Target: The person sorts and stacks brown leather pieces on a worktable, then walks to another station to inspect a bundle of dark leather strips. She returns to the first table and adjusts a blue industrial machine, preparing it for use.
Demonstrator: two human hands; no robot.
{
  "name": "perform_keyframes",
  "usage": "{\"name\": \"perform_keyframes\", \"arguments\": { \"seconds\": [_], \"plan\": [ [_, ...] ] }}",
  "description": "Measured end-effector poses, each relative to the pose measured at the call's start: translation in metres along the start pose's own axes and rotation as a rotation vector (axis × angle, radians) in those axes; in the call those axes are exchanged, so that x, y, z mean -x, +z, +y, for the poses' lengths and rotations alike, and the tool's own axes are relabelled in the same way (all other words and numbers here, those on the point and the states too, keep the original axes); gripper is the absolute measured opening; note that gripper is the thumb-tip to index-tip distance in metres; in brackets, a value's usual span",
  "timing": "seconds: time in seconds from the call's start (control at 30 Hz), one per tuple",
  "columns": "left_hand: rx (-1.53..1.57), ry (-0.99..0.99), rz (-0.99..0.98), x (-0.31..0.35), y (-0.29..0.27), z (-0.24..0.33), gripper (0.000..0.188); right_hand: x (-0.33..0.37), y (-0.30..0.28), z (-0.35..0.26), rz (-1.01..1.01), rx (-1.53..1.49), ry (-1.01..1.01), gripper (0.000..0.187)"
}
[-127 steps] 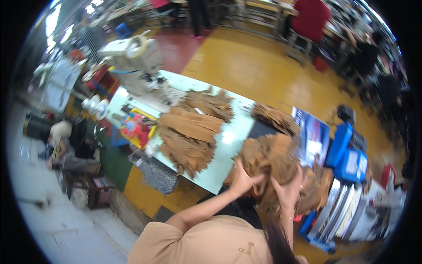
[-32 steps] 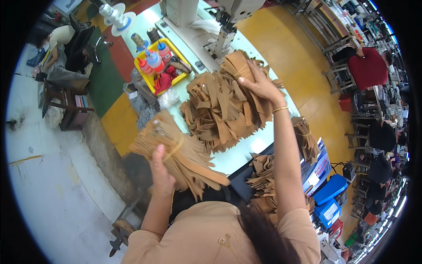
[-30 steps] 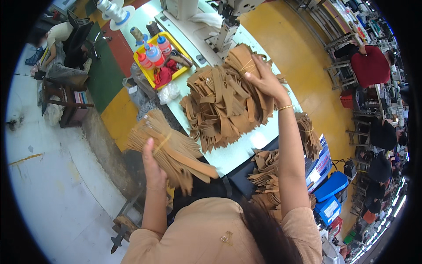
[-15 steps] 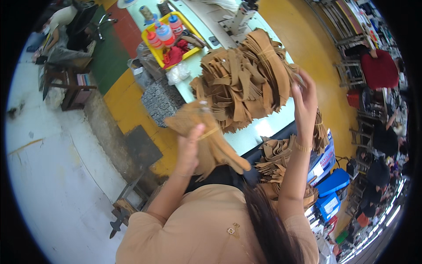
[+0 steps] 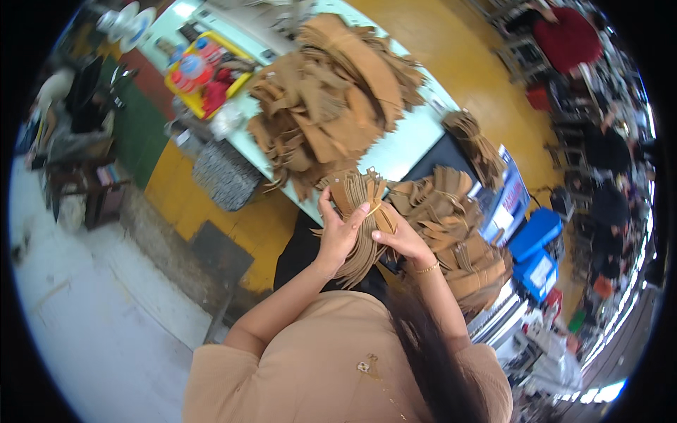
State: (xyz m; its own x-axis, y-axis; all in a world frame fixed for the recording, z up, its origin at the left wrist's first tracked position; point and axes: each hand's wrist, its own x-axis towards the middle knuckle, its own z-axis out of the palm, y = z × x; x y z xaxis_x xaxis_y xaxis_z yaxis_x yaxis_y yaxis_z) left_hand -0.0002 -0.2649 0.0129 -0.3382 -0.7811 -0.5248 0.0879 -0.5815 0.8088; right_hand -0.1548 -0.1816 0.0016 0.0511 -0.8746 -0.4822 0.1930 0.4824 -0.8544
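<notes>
Close in front of me is a tied bundle of tan cut pieces (image 5: pixel 356 243), many thin layers stacked edge to edge with a band around them. My left hand (image 5: pixel 338 236) is closed around its left side, the thumb lying on top. On the other side my right hand (image 5: pixel 402 236) grips the same bundle, its thumb near the band. Just beyond, a large heap of similar brown pieces (image 5: pixel 324 99) covers much of the pale green tabletop (image 5: pixel 391 155). The undersides of the bundle and most of my fingertips are hidden.
A yellow tray (image 5: pixel 243 79) with bottles and red cloth stands at the table's far left. To my right lie more brown bundles (image 5: pixel 441 211), with blue boxes (image 5: pixel 534 236) beyond them. A patterned grey bag (image 5: pixel 224 176) sits left of the table. Other people work at both sides.
My right hand has come down from the heap to the bundle, which both hands now hold. The bundle has turned and moved right. My view has shifted, so the table sits further left.
</notes>
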Motion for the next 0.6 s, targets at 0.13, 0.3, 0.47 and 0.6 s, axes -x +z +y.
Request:
{"name": "perform_keyframes", "arguments": {
  "seconds": [0.13,0.3,0.47,0.6],
  "plan": [
    [-0.461,0.277,-0.211,0.005,0.032,0.017,0.086,0.018,-0.025,-0.007,0.227,-0.189,0.021,0.084],
    [-0.892,0.515,-0.379,-0.032,0.088,0.047,0.077,0.020,-0.028,-0.004,0.500,-0.727,-0.129,0.062],
    [-1.112,0.744,-0.368,-0.101,0.137,0.047,0.064,-0.071,-0.068,0.008,0.685,-0.901,-0.257,0.049],
    [-1.669,0.657,-0.493,-0.159,0.139,0.016,0.062,-0.146,-0.088,0.033,1.196,0.171,-0.004,0.049]
  ]
}}
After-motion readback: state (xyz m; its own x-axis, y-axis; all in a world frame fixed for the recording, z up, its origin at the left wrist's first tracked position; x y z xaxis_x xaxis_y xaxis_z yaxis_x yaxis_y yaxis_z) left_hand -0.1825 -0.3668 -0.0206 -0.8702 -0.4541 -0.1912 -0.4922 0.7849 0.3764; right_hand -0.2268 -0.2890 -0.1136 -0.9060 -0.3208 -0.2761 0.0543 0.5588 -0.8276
